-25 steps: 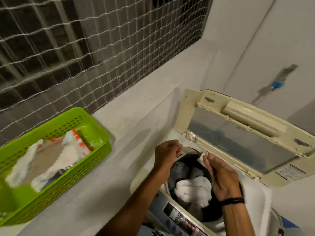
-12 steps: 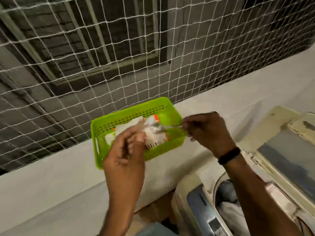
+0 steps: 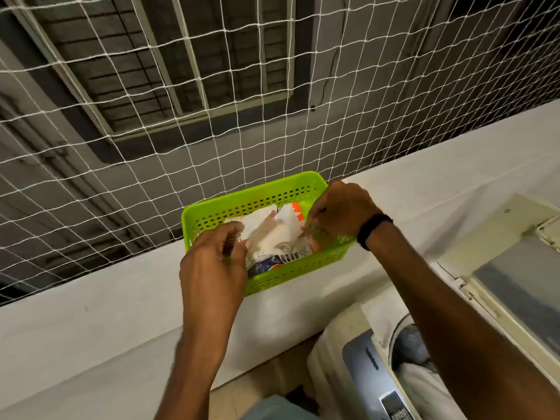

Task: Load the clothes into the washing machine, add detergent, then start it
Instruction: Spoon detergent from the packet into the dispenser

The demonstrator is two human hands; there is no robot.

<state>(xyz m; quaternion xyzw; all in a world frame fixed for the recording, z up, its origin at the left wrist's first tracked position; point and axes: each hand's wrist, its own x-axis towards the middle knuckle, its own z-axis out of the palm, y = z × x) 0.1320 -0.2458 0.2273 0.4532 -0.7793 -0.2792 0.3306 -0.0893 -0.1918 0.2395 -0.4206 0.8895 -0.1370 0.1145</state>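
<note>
A lime green plastic basket sits on the white ledge and holds a white detergent pouch with orange and blue print. My left hand pinches the pouch's left edge. My right hand, with a black wristband, grips the pouch's right side inside the basket. At the lower right stands the top-loading washing machine with its lid raised. Clothes, grey and white, lie in the drum, partly hidden by my right forearm.
The wide white ledge runs from lower left to upper right. A white rope net closes the opening behind it, with a building wall and barred window beyond. A strip of floor shows between ledge and machine.
My view swung from the drum to the basket. Both hands left the machine's opening, rose in front of the basket, then went down into it and took hold of the pouch.
</note>
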